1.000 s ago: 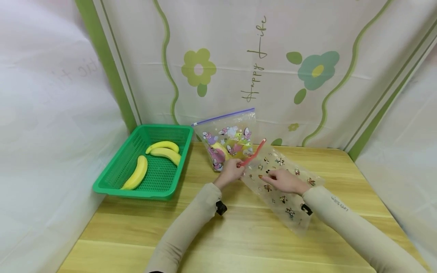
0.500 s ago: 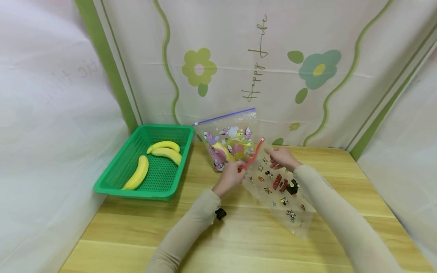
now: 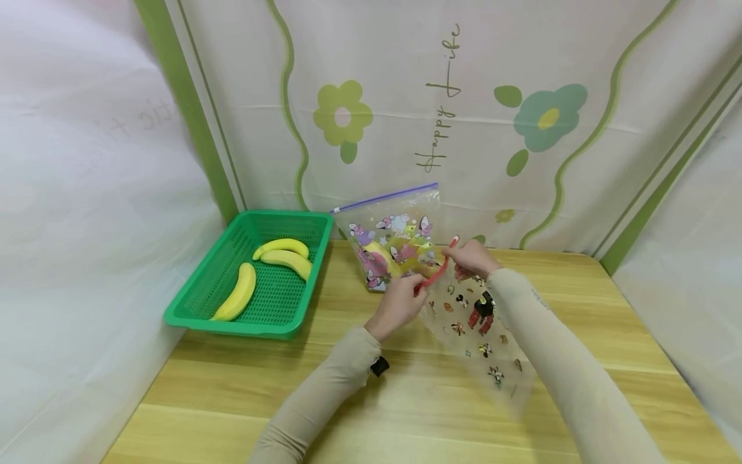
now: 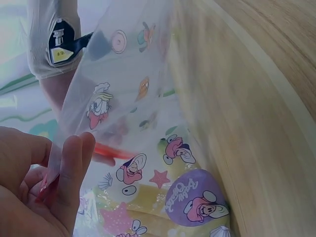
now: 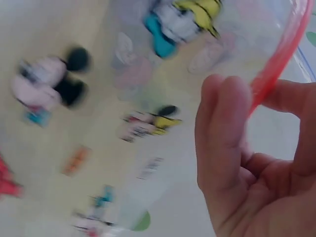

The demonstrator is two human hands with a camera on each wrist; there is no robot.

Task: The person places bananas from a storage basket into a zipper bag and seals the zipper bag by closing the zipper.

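A clear zip bag, printed with cartoon figures, hangs from its red zip edge in front of me, its lower end slanting down to the right over the table. Near one end of the red strip, my left hand pinches the edge between thumb and fingers, as the left wrist view also shows. Farther along the same strip, my right hand grips it; in the right wrist view the red edge runs between thumb and fingers. The bag's mouth bends between both hands.
Just behind, a purple-zip bag with yellow contents leans on the printed curtain. To the left, a green basket holds yellow bananas. Everything rests on a wooden table.
My right hand has moved from over the middle of the red-edged bag up to its zip edge and now grips it. My left hand keeps its pinch on the strip.
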